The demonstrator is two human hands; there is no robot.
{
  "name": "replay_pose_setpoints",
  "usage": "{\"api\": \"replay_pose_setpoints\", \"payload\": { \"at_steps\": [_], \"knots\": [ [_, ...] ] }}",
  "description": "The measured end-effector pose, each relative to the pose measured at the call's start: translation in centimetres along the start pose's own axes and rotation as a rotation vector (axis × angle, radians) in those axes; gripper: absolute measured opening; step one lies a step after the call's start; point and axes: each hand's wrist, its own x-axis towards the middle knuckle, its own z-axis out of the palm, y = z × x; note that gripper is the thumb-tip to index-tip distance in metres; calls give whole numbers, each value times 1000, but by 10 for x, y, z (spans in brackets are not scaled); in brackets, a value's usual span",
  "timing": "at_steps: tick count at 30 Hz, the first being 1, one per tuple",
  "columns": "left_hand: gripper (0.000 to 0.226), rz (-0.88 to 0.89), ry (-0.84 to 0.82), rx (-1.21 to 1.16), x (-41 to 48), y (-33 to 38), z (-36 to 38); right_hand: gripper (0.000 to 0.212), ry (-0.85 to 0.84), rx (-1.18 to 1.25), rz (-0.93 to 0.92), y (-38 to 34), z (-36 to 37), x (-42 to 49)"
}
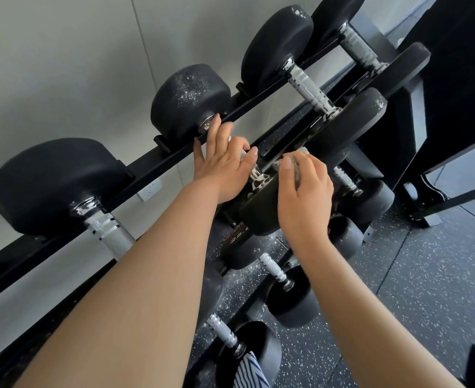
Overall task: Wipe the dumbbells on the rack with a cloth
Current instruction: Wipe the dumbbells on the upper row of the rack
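Observation:
Several black dumbbells with chrome handles lie on a black rack (146, 163). My left hand (222, 161) grips the chrome handle of the middle top-row dumbbell (188, 99), fingers curled over the bar. My right hand (303, 191) holds a small grey cloth (298, 166) and presses it on the near black head (261, 211) of that same dumbbell. The cloth is mostly hidden under my fingers. White dust speckles the far heads.
Another dumbbell (57, 186) lies at the left, two more (278, 46) at the upper right. Lower rack rows hold smaller dumbbells (292, 298). A white wall with a socket (149, 190) stands behind the rack. Speckled rubber floor (412, 289) lies at the right.

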Motion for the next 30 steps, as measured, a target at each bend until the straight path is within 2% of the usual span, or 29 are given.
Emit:
{"api": "replay_pose_setpoints", "payload": {
  "at_steps": [2, 4, 6, 11, 14, 17, 21, 24, 27, 30],
  "knots": [
    [24, -5, 7, -10, 0, 1, 1, 26, 59, 36, -31, 5, 4, -5],
    [23, -9, 10, -24, 0, 1, 1, 20, 28, 105, -4, 7, 2, 1],
    [23, -12, 7, -32, -1, 2, 0, 12, -55, 194, 33, 7, -4, 11],
    [20, -17, 11, -26, -2, 4, 1, 19, -291, 381, 201, 10, -20, 40],
    [19, -15, 4, -15, -2, 3, 0, 25, -341, 448, 274, 16, -22, 50],
    [17, -14, 9, -15, -1, 1, 1, 24, -264, 456, 247, 23, -17, 39],
    [17, -4, 12, -21, -2, 1, 1, 30, -57, 352, -39, 18, -14, 5],
    [18, -17, 19, -18, -2, 2, 1, 25, -1, 245, -168, 18, -8, -21],
    [19, -17, 12, -16, -2, 3, 0, 20, -11, 445, -123, 18, -16, -9],
    [20, -16, 6, -17, -3, 3, -1, 39, -21, 473, -34, 13, -24, 15]
  ]
}}
